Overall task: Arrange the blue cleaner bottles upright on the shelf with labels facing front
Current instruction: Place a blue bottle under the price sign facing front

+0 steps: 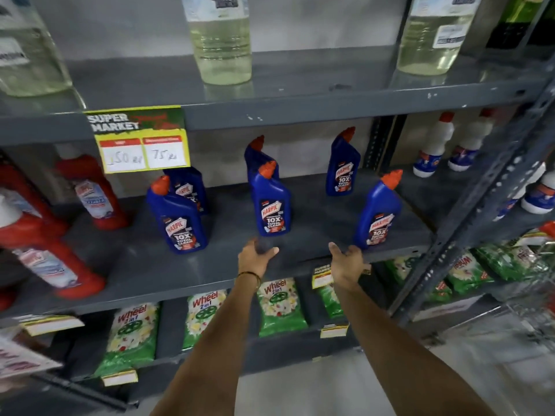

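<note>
1. Six blue bottles stand upright on the middle shelf (210,265), at the centre of the frame, in three front-and-back pairs.
2. Left pair: front bottle (180,219), with a second bottle (192,187) right behind it, partly hidden.
3. Middle pair: front bottle (271,202), with a back bottle (255,154) close behind it.
4. Right pair: front bottle (377,214) near the shelf's front edge, and a back bottle (342,166) well apart from it, towards the wall.
5. The labels that show face front; the middle back bottle's label is hidden.
6. The left hand (256,256) hovers just below the middle front bottle, fingers loosely curled and apart, holding nothing.
7. The right hand (348,262) sits at the shelf's edge just left of the right front bottle's base, fingers spread, empty.
8. Red bottles (93,193) fill the left of the same shelf, and white bottles (435,145) stand at the right.
9. Green packets (279,304) lie on the shelf below.
10. A price tag (141,139) hangs from the shelf above.
</note>
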The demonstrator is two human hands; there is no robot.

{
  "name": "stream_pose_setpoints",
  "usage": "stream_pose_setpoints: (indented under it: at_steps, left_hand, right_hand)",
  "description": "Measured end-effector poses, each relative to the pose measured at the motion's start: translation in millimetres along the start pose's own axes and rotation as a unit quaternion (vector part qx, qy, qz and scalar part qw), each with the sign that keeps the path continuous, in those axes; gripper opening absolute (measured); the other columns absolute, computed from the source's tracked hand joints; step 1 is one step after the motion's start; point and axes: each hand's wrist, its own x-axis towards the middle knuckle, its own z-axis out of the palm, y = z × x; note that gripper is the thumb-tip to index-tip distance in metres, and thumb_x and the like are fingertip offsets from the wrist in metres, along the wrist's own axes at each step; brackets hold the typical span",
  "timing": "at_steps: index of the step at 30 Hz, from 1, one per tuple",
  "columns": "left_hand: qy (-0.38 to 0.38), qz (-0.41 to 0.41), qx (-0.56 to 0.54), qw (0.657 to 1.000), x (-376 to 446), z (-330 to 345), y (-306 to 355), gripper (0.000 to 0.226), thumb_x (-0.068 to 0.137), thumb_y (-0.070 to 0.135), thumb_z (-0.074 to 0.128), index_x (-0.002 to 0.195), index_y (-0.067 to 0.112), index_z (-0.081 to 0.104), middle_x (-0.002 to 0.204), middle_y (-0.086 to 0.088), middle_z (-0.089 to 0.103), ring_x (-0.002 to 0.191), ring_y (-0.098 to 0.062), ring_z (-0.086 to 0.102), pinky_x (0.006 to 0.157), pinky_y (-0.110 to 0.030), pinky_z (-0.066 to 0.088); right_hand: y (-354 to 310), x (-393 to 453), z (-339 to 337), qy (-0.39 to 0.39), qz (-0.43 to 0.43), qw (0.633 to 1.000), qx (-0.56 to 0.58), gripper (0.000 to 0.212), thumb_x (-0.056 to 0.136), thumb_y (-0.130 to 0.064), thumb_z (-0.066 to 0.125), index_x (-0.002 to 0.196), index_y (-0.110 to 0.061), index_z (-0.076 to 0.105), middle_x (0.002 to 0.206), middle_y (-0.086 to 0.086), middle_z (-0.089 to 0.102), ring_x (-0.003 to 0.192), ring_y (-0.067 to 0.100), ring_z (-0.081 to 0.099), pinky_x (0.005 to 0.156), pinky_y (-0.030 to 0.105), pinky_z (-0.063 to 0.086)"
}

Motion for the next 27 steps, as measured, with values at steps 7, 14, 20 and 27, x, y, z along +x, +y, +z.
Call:
stream_pose_setpoints:
  at_steps: [7, 14, 20, 27]
  left_hand:
    - [-0.004, -0.028, -0.044, 0.999, 28, -19, -9, 0.067, 0.078, 0.023, 0.071, 0.135, 0.008, 0.039, 0.137, -0.017, 0.051, 0.126, -0.032, 0.047, 0.104, -0.039, 0.04]
    - [-0.029, -0.01, -0.098, 0.995, 58, -16, 3, 0.074, 0.074, 0.011, 0.073, 0.137, 0.006, 0.035, 0.142, -0.015, 0.044, 0.13, -0.029, 0.044, 0.11, -0.041, 0.035]
    - [-0.051, 0.007, -0.099, 0.994, 78, -4, 7, 0.047, 0.075, 0.001, 0.07, 0.118, 0.002, 0.053, 0.121, -0.017, 0.061, 0.11, -0.027, 0.057, 0.102, -0.045, 0.045]
    - [-0.023, 0.009, -0.079, 0.997, 69, 2, 12, 0.04, 0.08, 0.002, 0.065, 0.117, -0.002, 0.051, 0.12, -0.019, 0.062, 0.111, -0.031, 0.058, 0.093, -0.034, 0.046]
  right_hand:
    - [-16, -2, 60, -0.162, -0.008, 0.985, -0.05, 0.066, 0.081, -0.031, 0.067, 0.134, -0.001, 0.042, 0.133, 0.016, 0.054, 0.122, 0.03, 0.052, 0.097, 0.037, 0.043]
    - [-28, 29, 88, -0.31, -0.057, 0.947, -0.054, 0.066, 0.083, -0.025, 0.066, 0.14, -0.011, 0.036, 0.143, 0.013, 0.045, 0.133, 0.026, 0.043, 0.109, 0.041, 0.039]
    - [-29, 50, 98, -0.38, -0.118, 0.914, -0.078, 0.046, 0.086, -0.003, 0.059, 0.13, -0.005, 0.047, 0.13, 0.015, 0.056, 0.117, 0.022, 0.053, 0.098, 0.033, 0.045]
    - [-24, 52, 99, -0.381, -0.105, 0.912, -0.113, 0.042, 0.088, -0.006, 0.056, 0.129, -0.007, 0.047, 0.13, 0.016, 0.056, 0.121, 0.028, 0.053, 0.103, 0.043, 0.044]
